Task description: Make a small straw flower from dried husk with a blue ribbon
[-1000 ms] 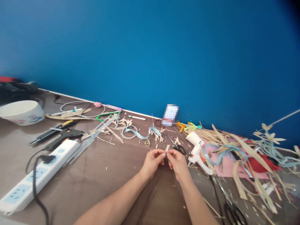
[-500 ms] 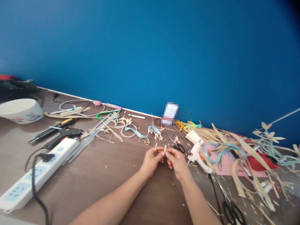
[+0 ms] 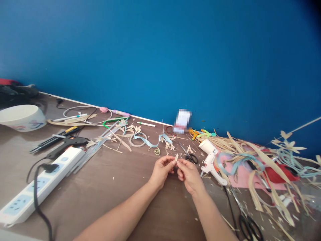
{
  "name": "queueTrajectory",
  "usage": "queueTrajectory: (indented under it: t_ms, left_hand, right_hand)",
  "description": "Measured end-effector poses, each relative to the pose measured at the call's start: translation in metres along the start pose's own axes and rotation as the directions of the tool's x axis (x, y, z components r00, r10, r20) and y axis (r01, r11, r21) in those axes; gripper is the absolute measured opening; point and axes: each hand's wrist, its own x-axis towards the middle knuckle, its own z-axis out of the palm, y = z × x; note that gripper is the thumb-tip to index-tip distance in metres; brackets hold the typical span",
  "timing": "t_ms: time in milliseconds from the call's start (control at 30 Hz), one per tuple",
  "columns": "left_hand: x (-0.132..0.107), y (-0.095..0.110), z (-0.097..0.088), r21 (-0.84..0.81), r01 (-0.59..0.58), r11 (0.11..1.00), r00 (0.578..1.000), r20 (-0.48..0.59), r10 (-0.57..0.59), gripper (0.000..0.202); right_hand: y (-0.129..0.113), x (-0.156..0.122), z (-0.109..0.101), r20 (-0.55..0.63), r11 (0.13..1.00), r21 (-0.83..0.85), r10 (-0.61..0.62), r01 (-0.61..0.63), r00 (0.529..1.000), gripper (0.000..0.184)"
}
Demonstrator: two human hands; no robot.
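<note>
A plain blue wall (image 3: 160, 60) rises behind my brown tabletop (image 3: 100, 194), which is strewn with pale scraps. At far left stands a white bowl (image 3: 25, 123); nearer me, a white power strip (image 3: 48, 182) lies aslant with a black cord (image 3: 37, 201) running across it. Just beyond the strip are a black glue gun (image 3: 66, 147) and a cutter (image 3: 55, 141), with clear rods (image 3: 87, 152) to their right. Along the middle run a curling blue ribbon (image 3: 150, 145) and, near the wall, a white pen (image 3: 146, 124). Small scissors (image 3: 192, 158) lie open just past my right hand (image 3: 190, 174), and a white glue gun (image 3: 210, 168) rests close on its right side; these crowd that hand most. Farther right, pale strips (image 3: 250, 155) tangle over a pink sheet (image 3: 242, 180), with large scissors (image 3: 250, 227) nearest me.

At centre, a small pale slip (image 3: 176, 157) stands nearly upright above my fingertips, raised over the tabletop. My left hand (image 3: 161, 171) pinches its lower end between thumb and forefinger, the other fingers curled under. My right hand is partly curled, its thumb and forefinger close together at the slip's base; I cannot tell whether they grip it.
</note>
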Motion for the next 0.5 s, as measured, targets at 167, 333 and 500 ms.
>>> queueTrajectory:
  t_ms: [167, 333, 500]
  left_hand:
    - [0.0001, -0.0009, -0.0007, 0.024, -0.036, 0.999, 0.999, 0.003, 0.035, 0.028]
    - [0.0002, -0.0023, -0.0007, 0.018, -0.014, 1.000, 0.999, 0.029, 0.013, 0.030]
    - [-0.0009, -0.0002, 0.0006, 0.004, 0.013, 1.000, 0.999, 0.048, -0.013, 0.030]
  right_hand:
    - [-0.0017, -0.0022, -0.0001, 0.013, 1.000, 0.007, -0.004, 0.004, 1.000, 0.028]
    - [-0.0032, -0.0017, -0.0024, 0.018, 1.000, 0.004, 0.002, -0.002, 1.000, 0.027]
    - [-0.0039, -0.0007, -0.0032, 0.017, 1.000, 0.002, 0.006, -0.006, 1.000, 0.027]
